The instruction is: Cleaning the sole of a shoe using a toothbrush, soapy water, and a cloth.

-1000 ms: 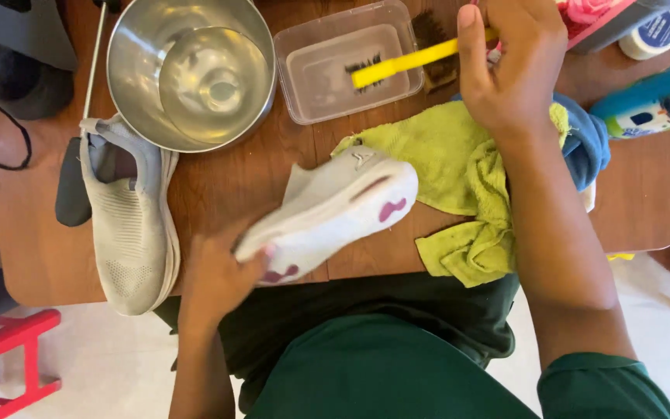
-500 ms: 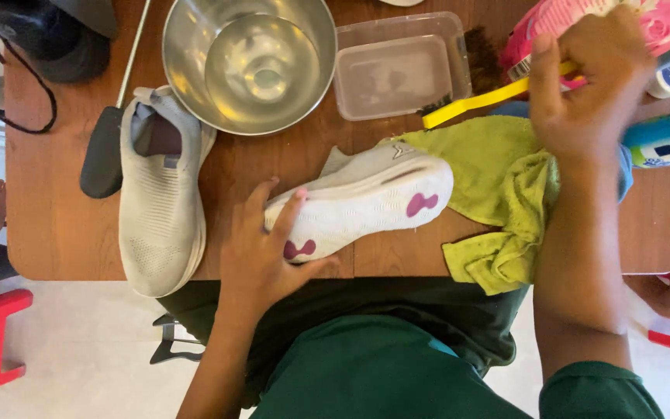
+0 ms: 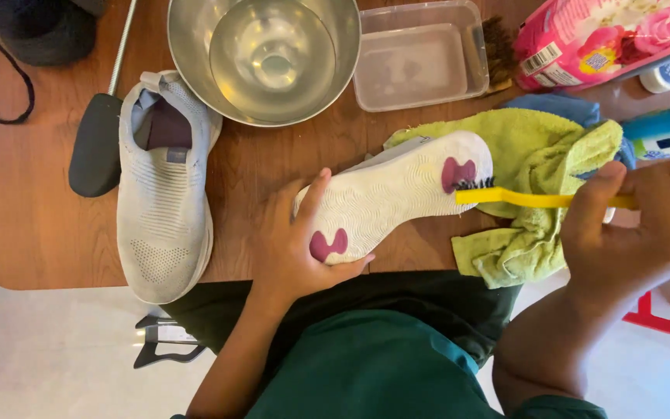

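A white shoe (image 3: 397, 194) lies sole-up near the table's front edge, its pale sole marked with two magenta patches. My left hand (image 3: 300, 256) grips its toe end. My right hand (image 3: 645, 225) holds a yellow toothbrush (image 3: 537, 199), and the dark bristles touch the sole at the heel patch. Under the heel lies a crumpled green cloth (image 3: 537, 155). The matching grey-white shoe (image 3: 163, 186) stands upright to the left.
A steel bowl (image 3: 265, 54) and a clear plastic tub (image 3: 420, 58) sit at the back of the wooden table (image 3: 32, 217). A pink packet (image 3: 599, 35), a blue cloth (image 3: 560, 105) and a teal bottle (image 3: 668, 128) crowd the right. A black paddle-shaped tool (image 3: 96, 143) lies left.
My right hand has come down from the back right with the yellow brush and set its bristles on the sole's heel. The shoe has turned more sole-up; my left hand still holds the toe.
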